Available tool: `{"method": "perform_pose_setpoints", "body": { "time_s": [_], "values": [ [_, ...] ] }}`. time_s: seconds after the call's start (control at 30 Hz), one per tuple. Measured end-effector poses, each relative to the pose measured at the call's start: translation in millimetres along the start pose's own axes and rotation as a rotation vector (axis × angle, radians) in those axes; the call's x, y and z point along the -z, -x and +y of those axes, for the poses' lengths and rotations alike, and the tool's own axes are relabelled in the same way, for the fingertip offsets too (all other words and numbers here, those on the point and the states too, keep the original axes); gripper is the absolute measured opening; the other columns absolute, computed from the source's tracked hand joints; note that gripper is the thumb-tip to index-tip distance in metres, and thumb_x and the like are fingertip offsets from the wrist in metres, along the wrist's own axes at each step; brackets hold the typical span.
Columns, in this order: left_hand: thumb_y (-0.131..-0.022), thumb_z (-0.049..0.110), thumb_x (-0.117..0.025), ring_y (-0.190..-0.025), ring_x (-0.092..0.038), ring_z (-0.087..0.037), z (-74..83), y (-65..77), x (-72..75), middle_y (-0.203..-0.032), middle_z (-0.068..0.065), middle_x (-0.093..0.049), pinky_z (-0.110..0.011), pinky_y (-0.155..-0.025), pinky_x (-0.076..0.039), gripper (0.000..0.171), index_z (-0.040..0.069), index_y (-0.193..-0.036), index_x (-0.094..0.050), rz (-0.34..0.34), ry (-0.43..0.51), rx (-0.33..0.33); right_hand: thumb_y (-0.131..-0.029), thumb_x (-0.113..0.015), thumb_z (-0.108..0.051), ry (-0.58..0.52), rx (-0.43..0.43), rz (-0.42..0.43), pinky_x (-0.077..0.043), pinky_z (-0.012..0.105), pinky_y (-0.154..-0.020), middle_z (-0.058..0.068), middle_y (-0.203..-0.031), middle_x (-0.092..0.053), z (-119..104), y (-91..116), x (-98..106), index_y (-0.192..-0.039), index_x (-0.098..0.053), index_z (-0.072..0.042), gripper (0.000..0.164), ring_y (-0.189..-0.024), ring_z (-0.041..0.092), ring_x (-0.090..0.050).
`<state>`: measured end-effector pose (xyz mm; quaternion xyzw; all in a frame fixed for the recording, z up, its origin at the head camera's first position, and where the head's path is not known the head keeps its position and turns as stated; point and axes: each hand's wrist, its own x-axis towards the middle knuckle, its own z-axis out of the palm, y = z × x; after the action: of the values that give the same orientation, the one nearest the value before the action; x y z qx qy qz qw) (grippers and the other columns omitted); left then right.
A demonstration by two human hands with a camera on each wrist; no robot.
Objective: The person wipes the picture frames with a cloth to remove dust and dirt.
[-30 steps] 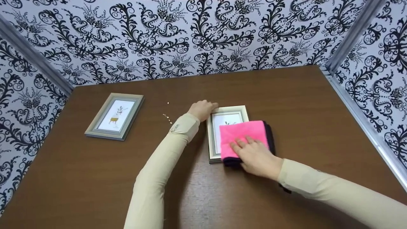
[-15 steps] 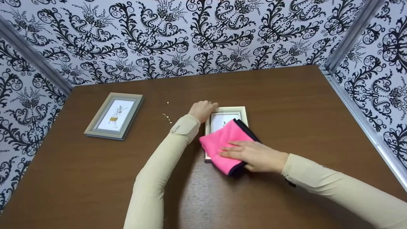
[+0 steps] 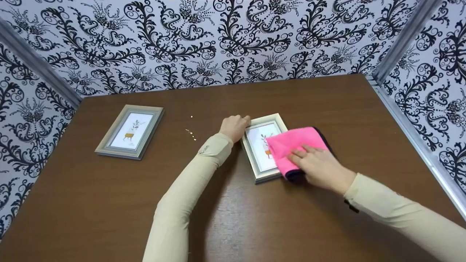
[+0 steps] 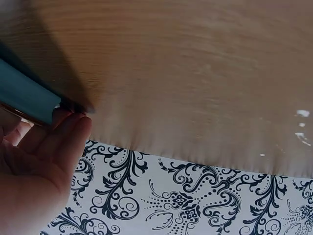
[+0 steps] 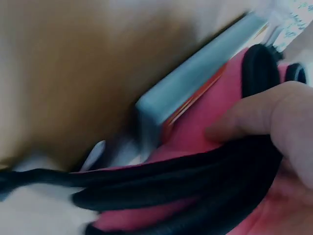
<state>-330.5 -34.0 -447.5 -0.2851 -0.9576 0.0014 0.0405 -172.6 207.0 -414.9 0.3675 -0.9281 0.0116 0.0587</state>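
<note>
Pink cloth [image 3: 295,140]: Swung right from the frame's lower left half a second ago, it lies across the lower right side, reaching past the edge and baring more of the picture.
Picture frame [image 3: 261,147]: Face up on the brown table [image 3: 225,218], it has turned with the stroke, its near end shifted right.
Left hand [image 3: 235,127]: Fingers bent round the frame's far left corner, gripping it where it was.
Right hand [image 3: 322,167]: Fingers spread over the cloth, thumb folded in, holding the fabric's layers.
Wiping: Apparently mid-stroke; the turn suggests the corner hold acts as a pivot rather than a firm brace.
Second frame [image 3: 130,131]: Untouched, well apart at left.
Pale specks [image 3: 191,133]: Scattered between the two frames.
</note>
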Motion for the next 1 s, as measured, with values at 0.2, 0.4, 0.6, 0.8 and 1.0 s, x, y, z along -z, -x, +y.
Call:
{"method": "perform_pose_setpoints", "body": {
  "time_s": [0.2,0.4,0.6,0.8,1.0],
  "values": [
    [-0.094,0.008,-0.052,-0.083,-0.067,-0.033,-2.2,1.6,0.9,-0.089,-0.014,-0.068,-0.045,-0.066,-0.056,0.013,0.009,-0.100,-0.063,0.022,-0.014,0.044,-0.069,-0.074,-0.003,-0.061,0.049,0.038,-0.049,0.052,-0.086,0.021,-0.115,-0.063,-32,-9,-5,-0.124,-0.059,0.006,0.058,-0.102,0.041,-0.060],
    [-0.093,0.003,-0.052,-0.081,-0.067,-0.033,-3.7,3.8,-2.1,-0.087,-0.014,-0.068,-0.045,-0.064,-0.056,0.013,0.009,-0.098,-0.063,0.042,0.004,0.041,-0.072,-0.067,0.004,-0.231,0.196,0.010,-0.041,0.051,-0.099,0.017,-0.131,-0.057,-40,-19,-11,-0.134,-0.053,0.001,0.063,-0.120,0.037,-0.052],
    [-0.091,0.002,-0.053,-0.082,-0.067,-0.034,-2.6,2.0,-1.9,-0.088,-0.015,-0.068,-0.046,-0.064,-0.056,0.013,0.008,-0.097,-0.063,0.045,0.002,0.030,-0.067,-0.062,0.013,-0.342,0.337,0.048,-0.037,0.049,-0.103,0.012,-0.134,-0.056,-20,-8,-16,-0.134,-0.053,0.001,0.068,-0.125,0.036,-0.048],
    [-0.091,0.002,-0.052,-0.083,-0.067,-0.034,-1.8,0.9,-1.7,-0.089,-0.015,-0.068,-0.047,-0.065,-0.056,0.014,0.008,-0.098,-0.063,0.026,0.015,0.024,-0.066,-0.067,0.013,-0.236,0.229,0.064,-0.042,0.049,-0.099,0.013,-0.128,-0.060,3,12,-10,-0.130,-0.057,-0.001,0.066,-0.119,0.035,-0.055],
    [-0.095,0.005,-0.050,-0.087,-0.066,-0.033,1.9,-0.2,-3.6,-0.096,-0.015,-0.068,-0.047,-0.068,-0.056,0.018,0.010,-0.105,-0.064,-0.006,0.025,0.034,-0.068,-0.073,0.005,-0.012,0.081,0.080,-0.051,0.051,-0.084,0.016,-0.120,-0.064,2,36,-3,-0.124,-0.062,0.000,0.058,-0.108,0.038,-0.060]
  ]
}}
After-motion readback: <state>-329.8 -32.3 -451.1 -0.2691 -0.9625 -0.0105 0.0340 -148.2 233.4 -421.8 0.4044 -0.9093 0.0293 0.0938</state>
